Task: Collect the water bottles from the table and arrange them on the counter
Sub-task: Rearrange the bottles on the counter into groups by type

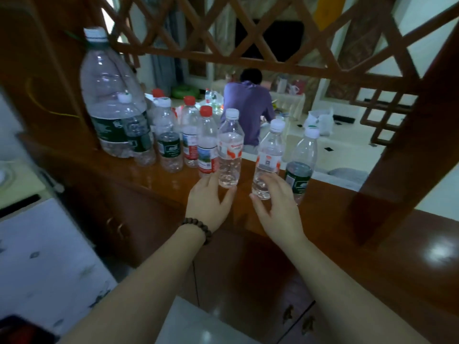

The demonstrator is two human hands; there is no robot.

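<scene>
On the glossy wooden counter [154, 184] under the lattice screen [248, 33], biggest first: a large clear jug-size bottle [109, 95] with a dark green label, text too blurry to read. Next to it stands a row of small bottles, some red-capped with red-and-white labels [206, 142], some white-capped with dark green labels [300, 165]; can't make out any brand. Left hand [208, 202] is open, fingers loosely touching an orange-labelled bottle [230, 150]. Right hand [275, 204] is open too, fingertips on its twin [268, 162].
</scene>
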